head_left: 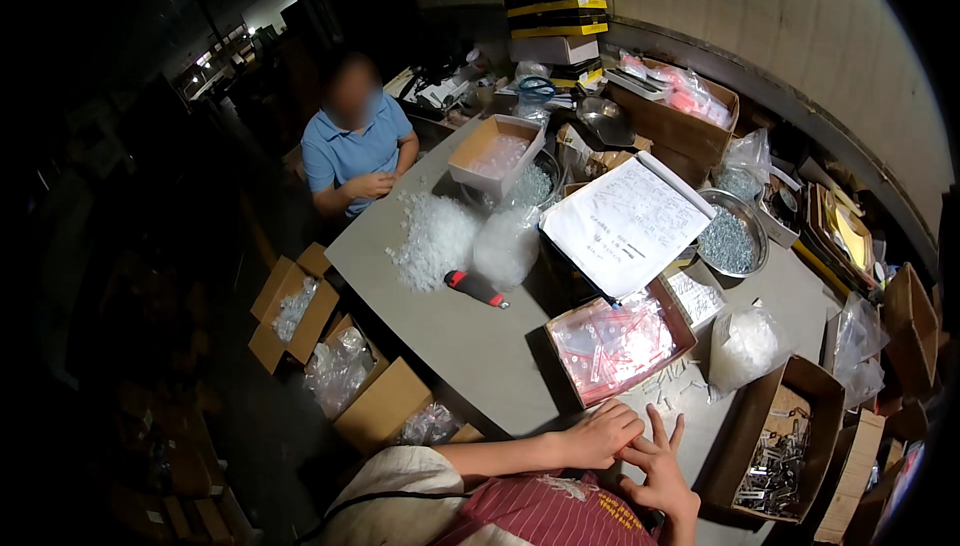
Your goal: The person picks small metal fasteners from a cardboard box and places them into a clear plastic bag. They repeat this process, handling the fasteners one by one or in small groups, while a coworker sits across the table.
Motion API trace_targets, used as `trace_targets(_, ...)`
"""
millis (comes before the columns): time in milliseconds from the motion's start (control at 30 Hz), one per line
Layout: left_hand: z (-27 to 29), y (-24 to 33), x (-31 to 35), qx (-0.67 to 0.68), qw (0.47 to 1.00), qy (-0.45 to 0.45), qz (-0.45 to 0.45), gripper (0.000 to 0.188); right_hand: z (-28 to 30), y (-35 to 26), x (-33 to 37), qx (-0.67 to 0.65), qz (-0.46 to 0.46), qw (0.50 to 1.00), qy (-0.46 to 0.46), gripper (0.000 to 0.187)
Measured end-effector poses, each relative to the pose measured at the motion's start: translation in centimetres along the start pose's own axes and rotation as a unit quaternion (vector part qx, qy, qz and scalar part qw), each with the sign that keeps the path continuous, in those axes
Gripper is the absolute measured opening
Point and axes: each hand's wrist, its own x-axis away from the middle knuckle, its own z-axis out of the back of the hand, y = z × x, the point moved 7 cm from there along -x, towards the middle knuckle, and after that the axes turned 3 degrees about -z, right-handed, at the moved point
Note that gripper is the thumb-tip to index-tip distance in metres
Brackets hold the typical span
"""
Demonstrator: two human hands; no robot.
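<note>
My left hand [598, 436] is at the table's near edge, its fingers curled together against my right hand. Whatever lies in its grip, if anything, is hidden. My right hand [662, 468] meets it from the right, with fingers spread and two of them pointing up and away; I see nothing held in it. Just beyond both hands stands an open box [618, 344] holding clear bags and thin red-and-white pieces. Small pale pieces [672, 384] lie loose on the table by its near right corner. To the right is a cardboard box [822, 398] of small metal parts [775, 466].
On the grey table [400, 281] are a clear plastic heap [435, 241], a red-and-black tool [475, 288], a written notepad [628, 226], a bowl of metal pieces [728, 238] and a bag of white parts [747, 341]. A person in blue [355, 151] sits across. Cartons [385, 406] stand left.
</note>
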Motion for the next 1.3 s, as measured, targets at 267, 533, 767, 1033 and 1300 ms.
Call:
trace_targets(267,-5.0,-5.3,2.4,0.093,0.984,0.031,0.147,0.026,2.5,3.4,1.2,-0.165,-0.034,0.961,0.219,0.025)
trace_targets(533,-3.5,-6.9,3.2,0.086,0.967,0.016,0.241,0.022,-0.8,12.1,-3.4,0.026,-0.114,0.941,0.318,0.049)
trace_targets(767,-3.9,-5.7,2.5,0.029,0.988,0.047,0.142,0.022,-2.1,11.3,-3.6,0.076,0.035,0.939,0.332,0.028)
trace_targets(1033,-4.4,-5.3,3.6,0.02,0.991,0.048,0.126,0.018,3.2,13.0,3.0,0.019,-0.074,0.893,0.443,0.03)
trace_targets(1300,-5.8,-3.9,1.7,-0.073,0.994,-0.02,0.074,0.013,4.4,16.5,-3.3,0.052,-0.102,0.91,0.398,0.046)
